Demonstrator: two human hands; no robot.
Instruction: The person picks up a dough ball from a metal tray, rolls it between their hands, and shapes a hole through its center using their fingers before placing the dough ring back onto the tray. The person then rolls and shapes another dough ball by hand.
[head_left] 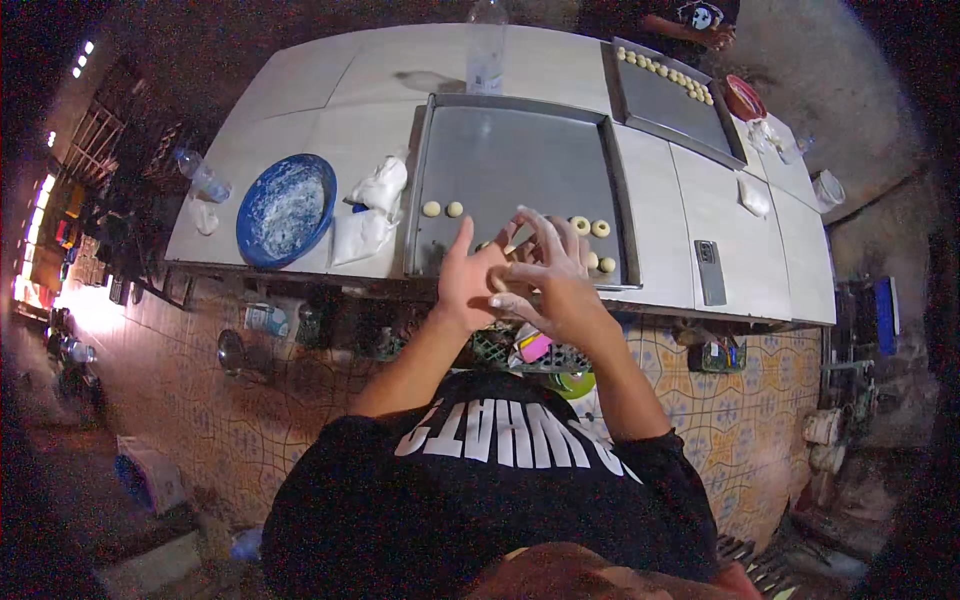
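Over the front edge of a large metal baking tray (515, 150), my hands face each other. My left hand (468, 280) has its palm turned inward and its thumb raised; its other fingers are partly hidden. A small tan lump, apparently a dough ball (498, 280), sits against that palm. My right hand (555, 265) covers it from the right with spread, flour-dusted fingers. Small round dough balls (431, 209) lie on the tray to the left of my hands. On the right are more, two of them dimpled dough rounds (580, 226). My hands hide part of the row.
A blue basin (288, 210) of white flour and white plastic bags (365, 235) stand left of the tray. A clear bottle (487, 50) rises behind it. At right lie a phone (709, 272) and a second tray (670, 105) with dough balls, near another person's hand (715, 38).
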